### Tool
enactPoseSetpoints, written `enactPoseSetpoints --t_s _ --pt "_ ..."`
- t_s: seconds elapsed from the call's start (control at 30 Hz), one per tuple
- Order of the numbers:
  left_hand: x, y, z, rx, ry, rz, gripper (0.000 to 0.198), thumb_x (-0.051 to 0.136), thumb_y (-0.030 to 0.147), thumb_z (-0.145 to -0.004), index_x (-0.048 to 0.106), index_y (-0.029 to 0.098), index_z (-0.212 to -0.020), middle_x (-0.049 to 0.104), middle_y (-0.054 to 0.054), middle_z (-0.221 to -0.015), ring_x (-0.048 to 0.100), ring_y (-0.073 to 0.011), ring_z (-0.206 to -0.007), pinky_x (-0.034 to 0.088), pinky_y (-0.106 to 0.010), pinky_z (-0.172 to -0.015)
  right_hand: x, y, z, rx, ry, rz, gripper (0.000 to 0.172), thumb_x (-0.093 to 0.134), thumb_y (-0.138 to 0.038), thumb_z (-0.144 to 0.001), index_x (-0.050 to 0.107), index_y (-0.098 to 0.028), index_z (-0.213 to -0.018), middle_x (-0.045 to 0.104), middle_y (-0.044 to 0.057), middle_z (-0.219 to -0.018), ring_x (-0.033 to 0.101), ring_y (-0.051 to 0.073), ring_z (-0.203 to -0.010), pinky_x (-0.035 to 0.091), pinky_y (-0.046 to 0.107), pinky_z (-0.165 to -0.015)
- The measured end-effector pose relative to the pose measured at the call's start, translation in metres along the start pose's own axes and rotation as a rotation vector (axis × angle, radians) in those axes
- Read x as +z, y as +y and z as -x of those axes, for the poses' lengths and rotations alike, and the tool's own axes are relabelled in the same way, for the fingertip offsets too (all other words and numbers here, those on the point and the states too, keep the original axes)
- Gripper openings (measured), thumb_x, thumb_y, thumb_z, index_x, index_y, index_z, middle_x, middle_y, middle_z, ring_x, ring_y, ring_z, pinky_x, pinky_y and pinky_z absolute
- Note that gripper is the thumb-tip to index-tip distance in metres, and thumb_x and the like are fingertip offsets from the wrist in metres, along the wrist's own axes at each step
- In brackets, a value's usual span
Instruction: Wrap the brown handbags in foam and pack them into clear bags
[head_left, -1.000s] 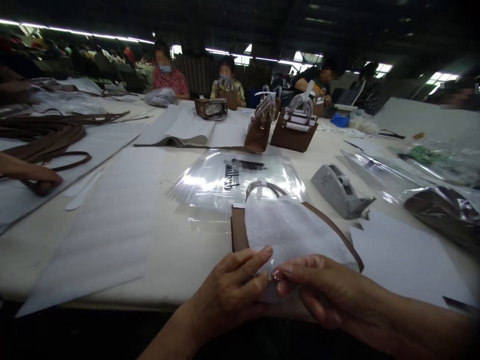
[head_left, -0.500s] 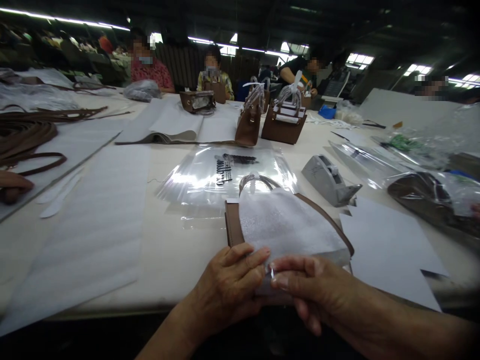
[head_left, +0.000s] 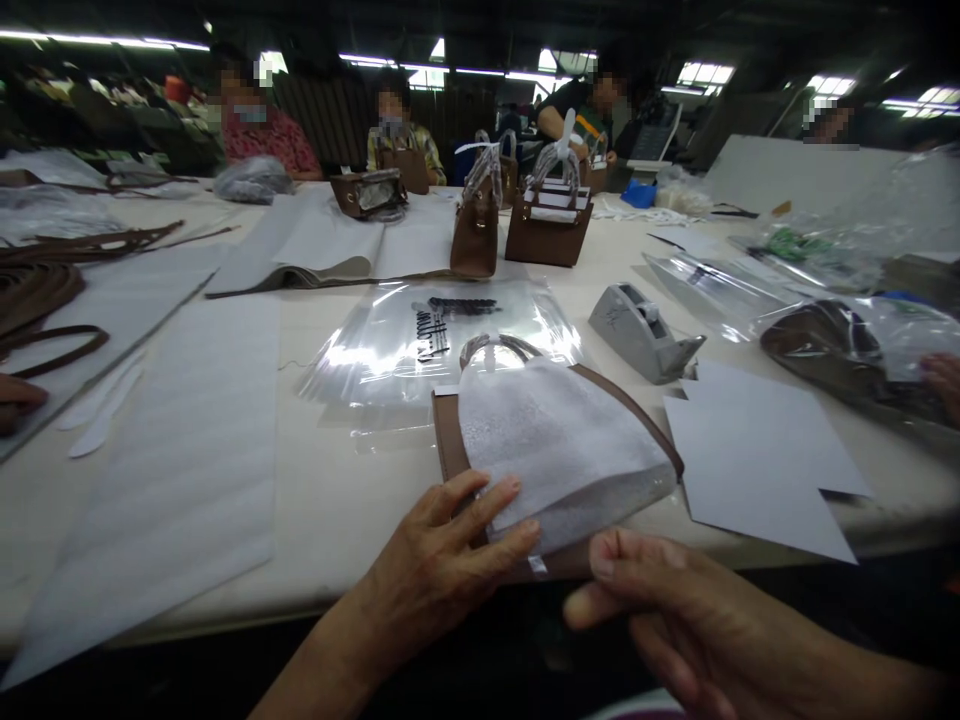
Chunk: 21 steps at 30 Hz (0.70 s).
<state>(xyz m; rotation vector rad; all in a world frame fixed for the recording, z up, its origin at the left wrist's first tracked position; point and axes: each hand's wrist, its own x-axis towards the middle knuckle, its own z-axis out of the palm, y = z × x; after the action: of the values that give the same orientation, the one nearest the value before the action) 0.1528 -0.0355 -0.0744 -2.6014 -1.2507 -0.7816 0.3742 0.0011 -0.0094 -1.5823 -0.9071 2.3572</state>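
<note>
A flat brown bag piece lies at the table's near edge, mostly covered by a white foam sheet. My left hand rests on the sheet's near left corner with its fingers spread flat. My right hand hovers just off the table edge, below the sheet, fingers loosely curled with nothing seen in them. A small bit of clear tape sits at the sheet's near edge between the two hands.
A stack of clear plastic bags lies behind the piece, a grey tape dispenser and white paper to the right, long white foam to the left. Finished brown handbags stand farther back. Other people sit along the far side.
My right hand has let go of the sheet's edge and drawn back off the table. My left hand has opened flat on the sheet. The view has shifted right.
</note>
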Motion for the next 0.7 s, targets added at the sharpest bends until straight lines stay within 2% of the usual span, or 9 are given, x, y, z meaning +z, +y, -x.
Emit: enactPoseSetpoints --t_s 0.1,0.17,0.27,0.37,0.47,0.53,0.6,0.63,0.7 --pt "-0.004 0.001 0.002 0.028 -0.087 -0.025 0.048 0.051 0.011 -0.080 0.045 0.031 -0.123 0.033 -0.010 -0.138 0.031 -0.0313 -0.125 0.047 -0.044 -0.086 -0.019 0.000 0.012 -0.054 -0.118 0.068 0.025 0.053 -0.040 -0.079 0.040 -0.019 -0.084 0.062 -0.001 -0.070 0.030 -0.001 -0.027 0.011 0.012 -0.027" --pt "-0.007 0.003 0.003 0.041 -0.116 -0.037 0.050 0.051 0.011 -0.080 0.043 0.033 -0.124 0.029 -0.011 -0.140 0.027 -0.0334 -0.126 0.048 -0.045 -0.084 -0.029 -0.016 0.019 -0.159 -0.139 0.199 0.025 0.052 -0.042 -0.081 0.043 -0.020 -0.090 0.060 -0.002 -0.064 0.030 0.000 -0.027 0.011 0.012 -0.027" --pt "-0.007 0.006 0.004 0.050 -0.117 -0.065 0.043 0.055 0.016 -0.080 0.048 0.033 -0.119 0.027 -0.012 -0.140 0.026 -0.0347 -0.126 0.048 -0.044 -0.083 -0.033 -0.065 0.019 -0.530 -0.003 0.570 0.026 0.054 -0.043 -0.080 0.050 -0.020 -0.091 0.061 0.001 -0.068 0.041 0.003 -0.033 0.024 0.014 -0.030" --pt "0.000 0.008 0.006 0.031 -0.022 -0.109 0.035 0.054 0.023 -0.082 0.051 0.035 -0.114 0.029 -0.010 -0.140 0.031 -0.0329 -0.125 0.048 -0.041 -0.083 -0.025 -0.130 -0.012 -1.054 0.153 1.036 0.021 0.055 -0.036 -0.080 0.057 -0.017 -0.088 0.062 0.004 -0.075 0.056 0.011 -0.055 0.045 0.021 -0.048" --pt "0.012 0.007 0.008 0.035 0.157 -0.166 0.034 0.053 0.031 -0.083 0.050 0.039 -0.115 0.034 -0.008 -0.138 0.037 -0.0294 -0.121 0.049 -0.035 -0.079 -0.009 -0.189 -0.075 -1.302 0.103 1.436 0.025 0.054 -0.023 -0.079 0.057 -0.014 -0.103 0.062 0.008 -0.097 0.060 0.018 -0.083 0.049 0.032 -0.072" --pt "0.019 0.005 0.007 0.036 0.195 -0.236 0.033 0.053 0.037 -0.083 0.050 0.039 -0.116 0.034 -0.005 -0.138 0.040 -0.0258 -0.120 0.049 -0.030 -0.078 0.005 -0.218 -0.121 -1.254 -0.004 1.637 0.047 0.057 -0.013 -0.073 0.049 -0.015 -0.120 0.051 0.012 -0.121 0.050 0.024 -0.108 0.041 0.038 -0.089" --pt "0.024 0.002 0.007 0.003 0.193 -0.327 0.033 0.047 0.044 -0.084 0.054 0.030 -0.113 0.029 -0.003 -0.142 0.039 -0.0218 -0.120 0.048 -0.024 -0.078 0.017 -0.236 -0.160 -1.059 -0.072 1.739 0.066 0.063 -0.007 -0.065 0.043 -0.018 -0.127 0.039 0.012 -0.132 0.038 0.027 -0.120 0.034 0.040 -0.097" --pt "0.025 0.002 0.008 -0.020 0.196 -0.373 0.034 0.045 0.044 -0.086 0.057 0.025 -0.111 0.025 -0.002 -0.143 0.037 -0.0201 -0.121 0.048 -0.021 -0.077 0.022 -0.241 -0.173 -0.955 -0.097 1.758 0.069 0.066 -0.007 -0.061 0.045 -0.018 -0.125 0.041 0.012 -0.131 0.039 0.028 -0.119 0.036 0.040 -0.096" --pt "0.028 0.002 0.011 -0.043 0.209 -0.450 0.031 0.046 0.040 -0.086 0.060 0.020 -0.106 0.022 0.000 -0.145 0.035 -0.0183 -0.123 0.047 -0.018 -0.075 0.027 -0.246 -0.190 -0.792 -0.150 1.764 0.055 0.071 -0.012 -0.057 0.057 -0.016 -0.111 0.057 0.011 -0.111 0.055 0.026 -0.101 0.045 0.036 -0.083"
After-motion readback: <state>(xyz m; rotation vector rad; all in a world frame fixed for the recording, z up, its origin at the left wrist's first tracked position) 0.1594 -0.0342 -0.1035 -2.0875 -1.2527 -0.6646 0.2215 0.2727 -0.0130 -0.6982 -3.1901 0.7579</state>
